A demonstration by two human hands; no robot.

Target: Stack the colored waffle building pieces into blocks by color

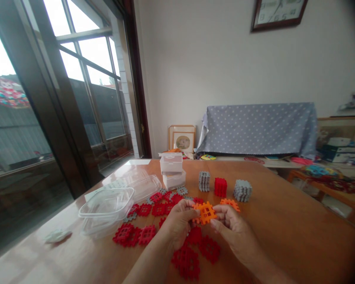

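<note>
Between my two hands are orange interlocking plastic tiles [207, 213], square with notched edges and window-like holes. My left hand [182, 219] is closed on them from the left, and the fingertips of my right hand [232, 225] pinch the right edge. Another orange piece [230, 204] lies on the table just beyond my right hand. Loose red tiles [210, 249] are spread under and around my hands, some partly hidden by them. Grey tiles [182, 190] lie among the red ones farther back. Beyond stand a grey stack [204, 181], a red stack [220, 187] and another grey stack [243, 190].
Clear plastic containers [106, 203] stand on the left of the wooden table [284, 225], with a transparent lid [143, 185] behind. Two white boxes [174, 179] are piled at the back. A small pale packet [57, 236] lies near the left edge.
</note>
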